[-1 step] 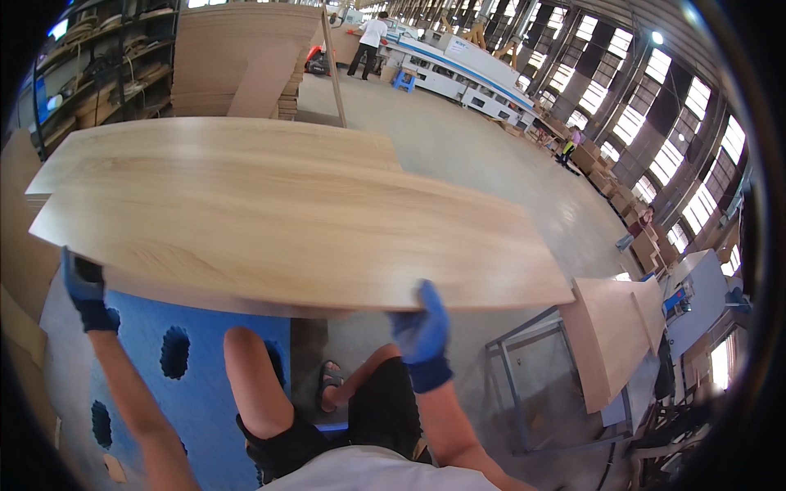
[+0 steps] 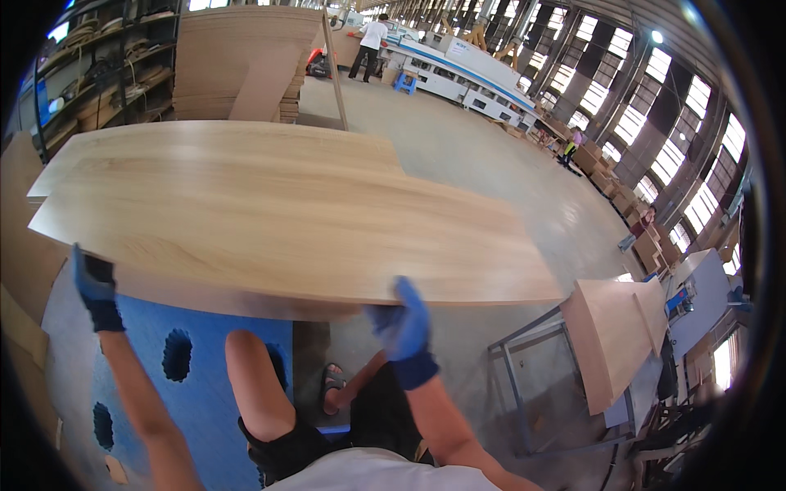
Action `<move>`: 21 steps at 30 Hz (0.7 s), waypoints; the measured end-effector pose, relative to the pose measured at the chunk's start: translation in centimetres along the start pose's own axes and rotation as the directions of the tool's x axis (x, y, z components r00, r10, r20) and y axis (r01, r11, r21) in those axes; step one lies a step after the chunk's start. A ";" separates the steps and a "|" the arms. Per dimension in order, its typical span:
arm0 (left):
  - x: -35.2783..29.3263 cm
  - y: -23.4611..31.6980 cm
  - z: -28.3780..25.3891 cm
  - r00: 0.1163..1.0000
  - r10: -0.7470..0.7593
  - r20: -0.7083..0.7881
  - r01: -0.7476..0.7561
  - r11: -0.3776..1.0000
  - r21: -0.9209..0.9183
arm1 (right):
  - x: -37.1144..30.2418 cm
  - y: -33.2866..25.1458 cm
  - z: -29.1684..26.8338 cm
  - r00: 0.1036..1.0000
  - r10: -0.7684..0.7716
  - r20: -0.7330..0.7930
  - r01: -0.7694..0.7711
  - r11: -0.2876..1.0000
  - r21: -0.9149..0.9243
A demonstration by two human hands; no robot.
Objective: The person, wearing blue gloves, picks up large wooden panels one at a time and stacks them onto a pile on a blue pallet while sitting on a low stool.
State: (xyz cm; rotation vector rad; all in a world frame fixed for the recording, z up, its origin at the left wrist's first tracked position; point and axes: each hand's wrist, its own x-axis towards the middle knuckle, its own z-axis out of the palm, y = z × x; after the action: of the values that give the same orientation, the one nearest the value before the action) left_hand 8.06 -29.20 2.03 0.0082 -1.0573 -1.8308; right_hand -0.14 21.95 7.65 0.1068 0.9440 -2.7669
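Note:
A long, pale wood-grain board (image 2: 303, 221) lies across the view in front of me, its right end reaching out past the pile under it. My right hand (image 2: 403, 327), in a blue glove, grips the near edge right of the middle, thumb up along the edge and fingers hidden below. At the near left corner, my left hand (image 2: 97, 288), gloved in blue too, is closed on the same edge; its fingertips are partly hidden. Another board (image 2: 237, 137) of like colour shows beneath, along the far side.
A blue pallet (image 2: 221, 344) with dark holes lies beside my legs. To the right, a metal frame stand (image 2: 512, 393) is next to stacked panels (image 2: 589, 352). Tall brown sheets (image 2: 246, 57) and a shelf rack (image 2: 106, 74) stand behind. A person (image 2: 372, 45) works by a long machine (image 2: 458, 74).
The top board has slid a little to the left at its right end. My right hand has moved left with it, and my left hand sits slightly further right.

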 end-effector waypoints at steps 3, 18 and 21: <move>-3.0 -5.8 8.6 0.935 -0.220 -0.278 0.208 0.975 -0.073 | 2.7 5.8 4.4 0.807 0.452 0.381 -0.374 0.890 -0.262; 6.9 -10.8 6.9 0.781 0.429 -0.453 0.127 0.602 0.788 | 7.8 -9.4 -7.1 0.883 -0.467 -0.044 0.154 0.377 -0.913; 7.6 -11.0 7.5 0.771 0.428 -0.471 0.197 0.543 0.816 | 10.3 -8.4 -7.0 0.881 -0.471 -0.040 0.177 0.408 -0.896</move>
State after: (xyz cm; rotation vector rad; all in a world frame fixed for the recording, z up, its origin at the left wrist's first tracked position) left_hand -7.22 -28.49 2.67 1.0531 -1.2738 -0.8634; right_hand -12.12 30.88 5.69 0.1656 2.6129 -2.1508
